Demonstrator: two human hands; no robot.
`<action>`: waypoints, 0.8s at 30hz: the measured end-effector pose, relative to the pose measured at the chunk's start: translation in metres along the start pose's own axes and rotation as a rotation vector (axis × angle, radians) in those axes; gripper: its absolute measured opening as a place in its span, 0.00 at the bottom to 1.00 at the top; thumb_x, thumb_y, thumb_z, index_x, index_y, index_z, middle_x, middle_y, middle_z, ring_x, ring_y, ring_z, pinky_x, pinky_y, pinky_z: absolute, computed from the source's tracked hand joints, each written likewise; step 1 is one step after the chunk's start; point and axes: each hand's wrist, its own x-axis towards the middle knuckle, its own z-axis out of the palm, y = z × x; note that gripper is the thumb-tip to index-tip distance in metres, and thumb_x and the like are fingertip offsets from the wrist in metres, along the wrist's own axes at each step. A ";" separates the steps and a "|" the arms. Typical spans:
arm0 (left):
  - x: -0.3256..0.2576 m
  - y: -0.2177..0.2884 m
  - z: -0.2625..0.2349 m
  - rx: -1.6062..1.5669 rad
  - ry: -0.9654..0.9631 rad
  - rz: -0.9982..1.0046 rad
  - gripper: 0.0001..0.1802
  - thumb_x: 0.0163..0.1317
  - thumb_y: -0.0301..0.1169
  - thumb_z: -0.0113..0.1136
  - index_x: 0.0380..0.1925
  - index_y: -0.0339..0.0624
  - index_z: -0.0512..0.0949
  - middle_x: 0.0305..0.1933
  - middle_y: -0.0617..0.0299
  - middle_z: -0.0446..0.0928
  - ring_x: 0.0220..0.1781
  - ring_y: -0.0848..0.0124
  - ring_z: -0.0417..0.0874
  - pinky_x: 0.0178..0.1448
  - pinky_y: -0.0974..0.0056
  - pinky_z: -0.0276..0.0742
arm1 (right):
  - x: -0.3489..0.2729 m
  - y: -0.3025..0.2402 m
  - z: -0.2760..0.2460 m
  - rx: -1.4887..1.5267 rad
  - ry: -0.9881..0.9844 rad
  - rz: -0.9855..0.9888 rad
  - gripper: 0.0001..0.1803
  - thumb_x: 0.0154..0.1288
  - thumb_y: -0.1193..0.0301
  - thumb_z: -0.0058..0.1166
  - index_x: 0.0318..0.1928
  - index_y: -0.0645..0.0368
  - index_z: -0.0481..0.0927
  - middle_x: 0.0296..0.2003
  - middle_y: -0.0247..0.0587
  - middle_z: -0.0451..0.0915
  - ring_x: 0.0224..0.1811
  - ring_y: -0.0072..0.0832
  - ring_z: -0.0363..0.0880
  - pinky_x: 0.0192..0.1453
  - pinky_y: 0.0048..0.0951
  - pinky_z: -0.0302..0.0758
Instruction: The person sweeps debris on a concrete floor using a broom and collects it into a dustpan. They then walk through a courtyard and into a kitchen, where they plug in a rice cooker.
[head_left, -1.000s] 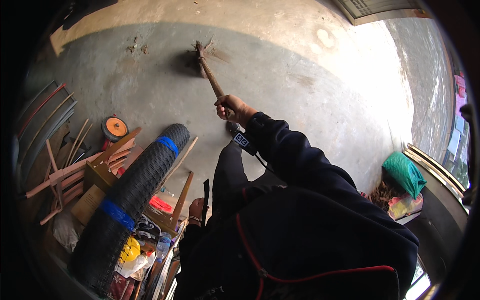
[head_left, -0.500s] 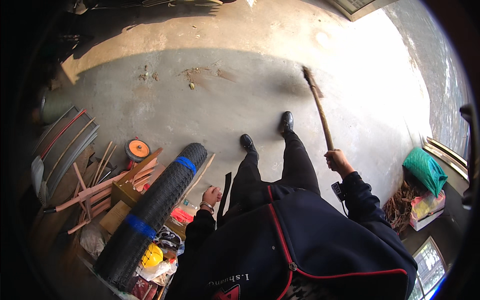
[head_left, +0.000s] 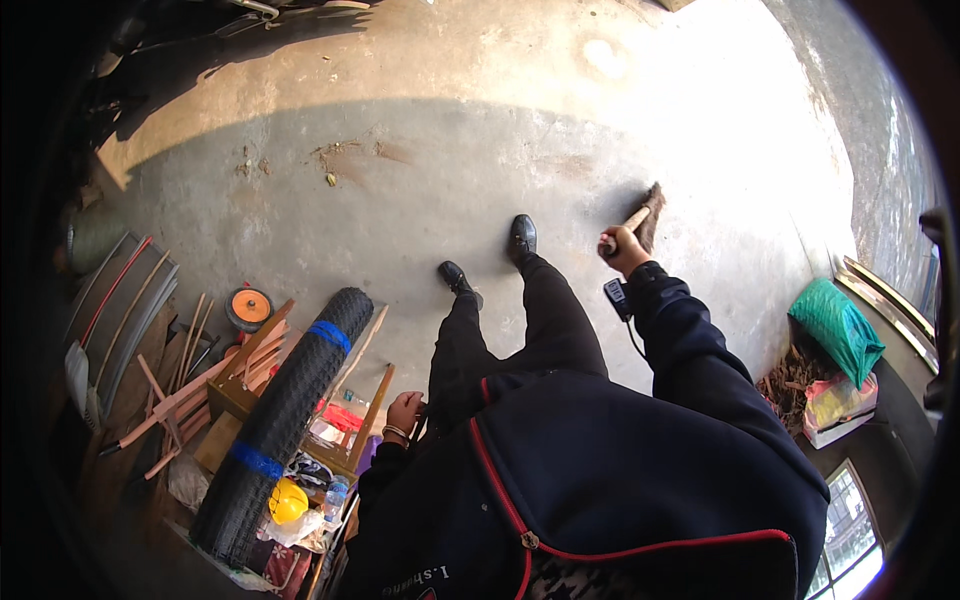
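Note:
My right hand (head_left: 622,247) grips the wooden handle of a broom (head_left: 645,214), whose dark brush head rests on the concrete floor (head_left: 420,200) just ahead and to the right of my black shoes (head_left: 521,238). My left hand (head_left: 403,412) hangs by my hip, fingers curled and holding nothing I can see, close to a wooden stick (head_left: 370,415) leaning in the clutter. A small heap of dirt and leaves (head_left: 335,165) lies on the floor further ahead to the left.
A roll of black mesh with blue bands (head_left: 283,425) leans on a pile of wooden sticks, a yellow helmet (head_left: 286,500) and an orange disc (head_left: 249,306) at left. A green sack (head_left: 838,325) and dry leaves sit at right by a wall.
The broom has swung from far ahead to the right and come in close to my feet. My view has turned, and the dirt heap now lies ahead left.

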 end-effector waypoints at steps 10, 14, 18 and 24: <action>-0.016 0.038 0.009 0.129 0.088 0.163 0.17 0.57 0.38 0.49 0.37 0.34 0.72 0.24 0.59 0.76 0.24 0.73 0.77 0.28 0.70 0.73 | -0.012 0.177 0.276 -0.441 -0.403 0.338 0.03 0.48 0.82 0.41 0.23 0.65 0.62 0.13 0.40 0.64 0.13 0.29 0.67 0.15 0.28 0.68; -0.005 0.031 -0.011 0.125 0.054 0.141 0.17 0.58 0.38 0.48 0.36 0.33 0.72 0.23 0.59 0.75 0.20 0.73 0.76 0.24 0.71 0.73 | 0.038 0.151 0.309 -0.845 -0.631 0.197 0.09 0.51 0.73 0.47 0.17 0.57 0.66 0.11 0.30 0.65 0.10 0.21 0.64 0.13 0.23 0.65; 0.019 0.040 -0.036 0.193 0.064 0.299 0.16 0.59 0.38 0.46 0.33 0.34 0.74 0.19 0.63 0.73 0.19 0.74 0.76 0.23 0.71 0.72 | -0.010 0.103 0.286 -1.008 -0.501 0.191 0.08 0.48 0.73 0.48 0.16 0.59 0.68 0.11 0.36 0.67 0.09 0.24 0.65 0.11 0.24 0.61; 0.061 0.080 -0.044 -0.045 0.030 0.106 0.16 0.57 0.38 0.48 0.33 0.33 0.73 0.21 0.59 0.73 0.22 0.71 0.76 0.28 0.68 0.73 | -0.100 0.015 0.167 -1.317 -0.006 -0.195 0.07 0.43 0.73 0.50 0.16 0.63 0.70 0.09 0.41 0.68 0.05 0.28 0.66 0.07 0.28 0.64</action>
